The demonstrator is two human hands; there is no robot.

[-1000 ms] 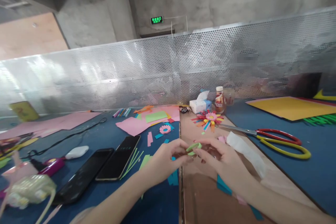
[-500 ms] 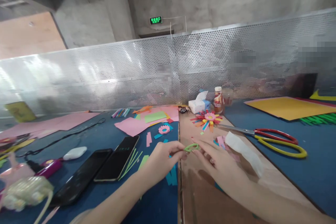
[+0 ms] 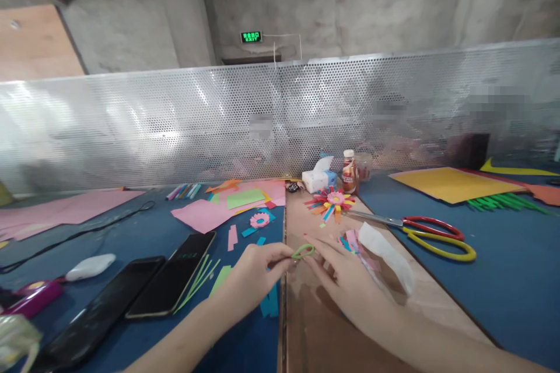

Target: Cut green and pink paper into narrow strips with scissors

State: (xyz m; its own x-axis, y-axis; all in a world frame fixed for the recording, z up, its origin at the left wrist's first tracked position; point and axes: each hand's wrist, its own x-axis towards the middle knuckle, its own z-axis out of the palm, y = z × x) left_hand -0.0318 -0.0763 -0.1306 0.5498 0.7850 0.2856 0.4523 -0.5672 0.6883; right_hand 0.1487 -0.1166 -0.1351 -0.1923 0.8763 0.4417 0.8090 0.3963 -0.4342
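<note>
A thin light-green paper strip (image 3: 303, 251), bent into a leaf-shaped loop, is held above the brown board between my hands. My left hand (image 3: 258, 271) pinches its left end between thumb and fingers. At the right end, the thumb and fingers of my right hand (image 3: 345, 277) close on the loop, the index finger stretched along its top. Loose green strips (image 3: 199, 282) lie left of my left hand. Beyond the hands are a small pink paper ring flower (image 3: 259, 220) and a larger multicoloured paper flower (image 3: 336, 199).
Large scissors (image 3: 431, 236) lie on the right, near crumpled tissue (image 3: 385, 250). Two phones (image 3: 175, 274) sit at left. Pink paper (image 3: 205, 213), markers (image 3: 186, 191), a tissue box (image 3: 317, 179) and a bottle (image 3: 349, 172) stand or lie farther back, before a perforated metal screen (image 3: 210, 122).
The view has shifted, moving the table's contents leftward in the picture. The green loop between my fingers looks slightly wider open; both hands stay on it.
</note>
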